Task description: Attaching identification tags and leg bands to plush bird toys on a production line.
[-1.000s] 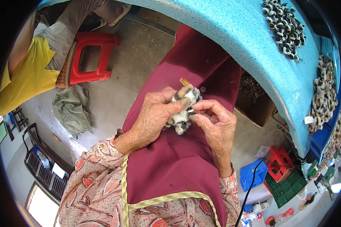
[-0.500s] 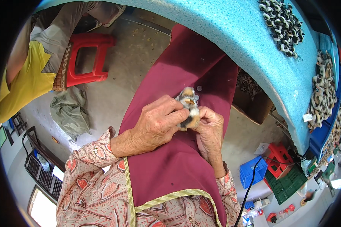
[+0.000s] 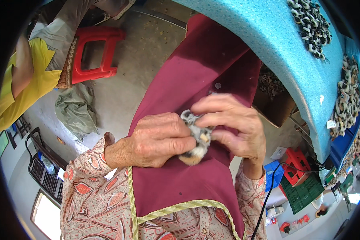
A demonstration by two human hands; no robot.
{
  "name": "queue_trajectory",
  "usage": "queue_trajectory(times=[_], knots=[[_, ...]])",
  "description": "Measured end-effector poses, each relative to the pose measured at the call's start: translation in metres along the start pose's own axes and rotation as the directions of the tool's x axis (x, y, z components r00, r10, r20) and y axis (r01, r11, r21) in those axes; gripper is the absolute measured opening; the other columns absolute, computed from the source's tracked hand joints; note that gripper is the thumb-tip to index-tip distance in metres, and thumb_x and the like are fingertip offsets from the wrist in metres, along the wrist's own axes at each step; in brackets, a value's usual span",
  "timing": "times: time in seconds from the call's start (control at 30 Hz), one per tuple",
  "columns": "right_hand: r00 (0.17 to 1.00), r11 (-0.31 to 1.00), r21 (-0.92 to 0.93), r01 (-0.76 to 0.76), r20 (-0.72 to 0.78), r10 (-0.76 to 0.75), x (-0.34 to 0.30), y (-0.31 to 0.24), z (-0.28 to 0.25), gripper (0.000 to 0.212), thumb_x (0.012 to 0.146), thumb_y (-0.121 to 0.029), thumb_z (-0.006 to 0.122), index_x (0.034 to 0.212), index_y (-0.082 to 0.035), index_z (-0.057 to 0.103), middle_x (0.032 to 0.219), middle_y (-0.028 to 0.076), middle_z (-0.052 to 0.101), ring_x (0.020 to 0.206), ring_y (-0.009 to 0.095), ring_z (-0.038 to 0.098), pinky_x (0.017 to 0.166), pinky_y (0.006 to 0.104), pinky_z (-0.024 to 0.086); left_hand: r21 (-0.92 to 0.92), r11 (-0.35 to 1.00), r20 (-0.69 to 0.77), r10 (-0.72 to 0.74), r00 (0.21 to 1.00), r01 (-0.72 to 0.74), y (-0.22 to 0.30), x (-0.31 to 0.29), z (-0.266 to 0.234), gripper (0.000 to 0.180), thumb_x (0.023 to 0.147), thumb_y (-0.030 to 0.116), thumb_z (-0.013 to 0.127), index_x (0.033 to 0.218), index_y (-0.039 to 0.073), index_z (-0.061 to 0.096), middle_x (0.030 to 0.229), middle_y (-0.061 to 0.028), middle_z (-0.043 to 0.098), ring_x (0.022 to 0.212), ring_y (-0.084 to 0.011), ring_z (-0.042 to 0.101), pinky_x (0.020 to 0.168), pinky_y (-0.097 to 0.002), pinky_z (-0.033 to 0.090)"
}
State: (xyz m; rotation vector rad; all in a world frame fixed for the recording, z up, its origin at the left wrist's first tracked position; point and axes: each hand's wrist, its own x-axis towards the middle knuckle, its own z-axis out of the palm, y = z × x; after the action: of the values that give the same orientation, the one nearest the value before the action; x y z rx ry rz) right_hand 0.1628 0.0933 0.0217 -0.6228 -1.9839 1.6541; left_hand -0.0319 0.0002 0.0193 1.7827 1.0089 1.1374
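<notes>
Over my lap, my left hand (image 3: 162,140) is closed on a small furry plush piece (image 3: 200,148) with grey, black, white and tan patches. Its pinched fingers press into the left side of the plush, and the tan end points down toward me. My right hand (image 3: 236,126) is at the other side, its fingers stretched over the upper part and its thumb apart from them, by the fur. Motion blurs these fingertips, so whether they touch the plush is unclear. The maroon apron (image 3: 168,184) with checked green edging lies beneath both hands.
A blue speckled tabletop (image 3: 264,36) curves across the upper right, bearing piles of black-and-white pieces (image 3: 312,28) and furry pieces (image 3: 346,100). Below it stands a cardboard box (image 3: 270,108). A red stool (image 3: 94,72) and a person in yellow (image 3: 36,80) are at left.
The plush piece has been turned and brought lower, its tan end now toward me. My right hand has risen from beneath it to its upper right side; my left still grips it.
</notes>
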Motion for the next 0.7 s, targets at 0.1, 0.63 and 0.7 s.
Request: queue_trajectory(times=[0.1,0.63,0.7], knots=[[0.996,0.976,0.219,-0.014,0.094,-0.007,-0.009,0.009,0.012,0.033,0.056,0.008,0.060,0.087,0.000,0.066,0.088,0.014,0.065,0.080,0.029,0.063,0.070,0.0363,0.051,0.113,0.991,-0.025,0.081,0.996,-0.077,0.008,-0.002,-0.013,0.029,0.059,0.004,0.065,0.087,-0.001,0.065,0.073,-0.0088,0.058,0.063,-0.0217,0.057,0.053,-0.0316,0.048],[0.927,0.884,0.303,-0.356,0.230,0.295,-0.033,-0.009,0.048,0.017,0.067,0.001,0.067,0.080,0.000,0.057,0.089,0.010,0.061,0.081,0.026,0.062,0.069,0.0345,0.050,-0.485,0.626,0.056,-0.674,0.736,0.610,0.004,-0.036,-0.003,0.025,0.086,0.023,0.065,0.085,0.001,0.053,0.082,-0.0084,0.064,0.078,-0.0138,0.062,0.069,-0.0275,0.050],[0.935,0.895,0.321,-0.309,0.274,0.225,-0.037,0.002,0.033,0.018,0.071,-0.004,0.071,0.086,-0.001,0.063,0.087,0.010,0.064,0.081,0.026,0.064,0.071,0.0335,0.051,-0.438,0.627,0.116,-0.671,0.732,0.644,0.003,-0.036,-0.001,0.033,0.085,0.033,0.066,0.083,0.002,0.054,0.080,-0.0095,0.064,0.076,-0.0177,0.063,0.067,-0.0280,0.050]])
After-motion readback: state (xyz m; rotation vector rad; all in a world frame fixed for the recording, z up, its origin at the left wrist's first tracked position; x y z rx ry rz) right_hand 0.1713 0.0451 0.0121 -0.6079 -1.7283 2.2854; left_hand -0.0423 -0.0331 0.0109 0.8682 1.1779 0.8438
